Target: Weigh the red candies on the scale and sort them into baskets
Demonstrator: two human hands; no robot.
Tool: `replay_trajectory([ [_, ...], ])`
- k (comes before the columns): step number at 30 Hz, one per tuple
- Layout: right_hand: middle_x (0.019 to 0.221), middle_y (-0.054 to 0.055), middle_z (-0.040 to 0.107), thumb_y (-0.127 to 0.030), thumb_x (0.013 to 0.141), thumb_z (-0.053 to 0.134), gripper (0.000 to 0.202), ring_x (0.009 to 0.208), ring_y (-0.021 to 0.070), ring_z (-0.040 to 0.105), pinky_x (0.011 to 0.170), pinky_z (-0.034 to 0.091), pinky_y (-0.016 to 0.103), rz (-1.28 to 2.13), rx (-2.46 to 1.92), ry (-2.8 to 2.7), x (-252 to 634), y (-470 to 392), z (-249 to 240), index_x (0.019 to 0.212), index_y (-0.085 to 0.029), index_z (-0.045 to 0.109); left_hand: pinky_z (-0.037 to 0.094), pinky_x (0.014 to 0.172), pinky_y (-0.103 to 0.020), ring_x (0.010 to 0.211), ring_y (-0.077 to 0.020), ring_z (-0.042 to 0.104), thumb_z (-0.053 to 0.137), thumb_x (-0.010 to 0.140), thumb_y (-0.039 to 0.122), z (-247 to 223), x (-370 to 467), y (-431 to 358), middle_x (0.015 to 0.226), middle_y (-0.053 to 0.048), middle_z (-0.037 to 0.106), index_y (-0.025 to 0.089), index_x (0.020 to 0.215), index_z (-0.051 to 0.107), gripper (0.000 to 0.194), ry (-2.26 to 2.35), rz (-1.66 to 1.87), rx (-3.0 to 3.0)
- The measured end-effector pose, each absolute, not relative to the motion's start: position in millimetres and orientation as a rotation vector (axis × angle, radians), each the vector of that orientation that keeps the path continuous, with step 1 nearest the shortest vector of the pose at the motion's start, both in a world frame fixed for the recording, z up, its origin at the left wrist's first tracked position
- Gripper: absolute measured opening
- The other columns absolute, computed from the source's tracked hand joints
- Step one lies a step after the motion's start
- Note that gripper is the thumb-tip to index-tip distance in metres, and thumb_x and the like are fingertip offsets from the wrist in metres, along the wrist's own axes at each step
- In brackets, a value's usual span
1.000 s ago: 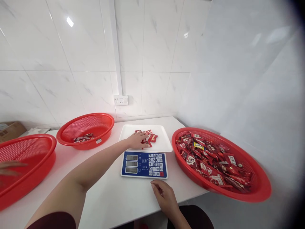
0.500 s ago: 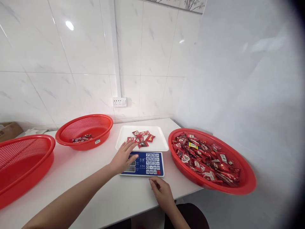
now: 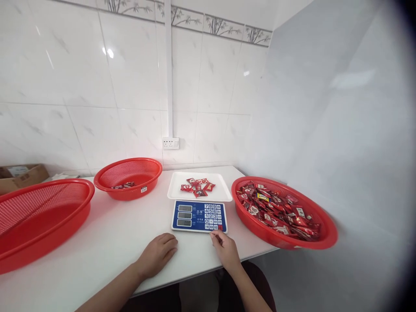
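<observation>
Red packets (image 3: 199, 192) overlap on the scale (image 3: 199, 216); hands (image 3: 158, 255) (image 3: 227, 252) curl loosely, palms hidden; whether gripping, I cannot tell.

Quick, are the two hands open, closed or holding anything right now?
Left hand: loosely curled on the table; palm hidden, nothing visibly held.
Right hand: closed, by the scale; nothing visibly held.

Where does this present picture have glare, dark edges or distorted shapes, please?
Head view: lamp reflections glare on the tiled wall, with a softer one on the grey side wall; head view: a black, curved shadow fills the far right edge; head view: the right red plastic basket looks stretched, probably by the lens; head view: digits on the weighing scale look faint.
</observation>
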State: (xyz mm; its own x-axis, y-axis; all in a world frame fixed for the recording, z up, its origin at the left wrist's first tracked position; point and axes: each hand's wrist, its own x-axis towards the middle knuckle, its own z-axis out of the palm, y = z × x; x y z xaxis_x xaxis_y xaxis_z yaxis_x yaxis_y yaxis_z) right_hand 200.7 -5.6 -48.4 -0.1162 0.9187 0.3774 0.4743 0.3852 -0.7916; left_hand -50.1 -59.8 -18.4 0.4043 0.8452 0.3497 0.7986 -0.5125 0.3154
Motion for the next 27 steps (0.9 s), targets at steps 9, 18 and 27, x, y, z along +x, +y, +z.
replay_trajectory([
  [9, 0.057, 0.000, 0.059, -0.044, 0.080, 0.042, 0.035, 0.053, 0.0145, 0.054, 0.054, 0.043, 0.023, 0.530, -1.315, -1.724, 196.8, -5.7, -49.6, 0.079, -0.016, 0.063, 0.049, 0.078, -0.030, 0.089, -0.0167, 0.058, 0.038, 0.088, 0.025, -29.6, -58.2, -56.1, 0.096, -0.002, 0.064, 0.024, 0.094, 0.060, 0.023, 1.520, 0.808, 2.393],
  [18, 0.061, 0.001, 0.061, -0.041, 0.080, 0.042, 0.031, 0.056, 0.0154, 0.055, 0.057, 0.043, 0.025, 0.469, -1.367, -1.754, 193.8, -7.9, -51.0, 0.080, -0.017, 0.063, 0.047, 0.077, -0.031, 0.086, -0.0179, 0.057, 0.038, 0.087, 0.022, -29.2, -54.8, -52.5, 0.091, -0.002, 0.063, 0.023, 0.088, 0.061, 0.023, 1.539, 0.827, 2.351],
  [27, 0.070, 0.004, 0.067, -0.038, 0.084, 0.040, 0.030, 0.062, 0.0170, 0.060, 0.058, 0.046, 0.026, 0.364, -1.346, -1.849, 194.1, -6.1, -59.1, 0.083, -0.019, 0.064, 0.049, 0.071, -0.031, 0.081, -0.0187, 0.058, 0.036, 0.088, 0.023, -25.5, -50.5, -54.1, 0.085, -0.002, 0.063, 0.025, 0.084, 0.058, 0.022, 1.601, 0.883, 2.372],
])
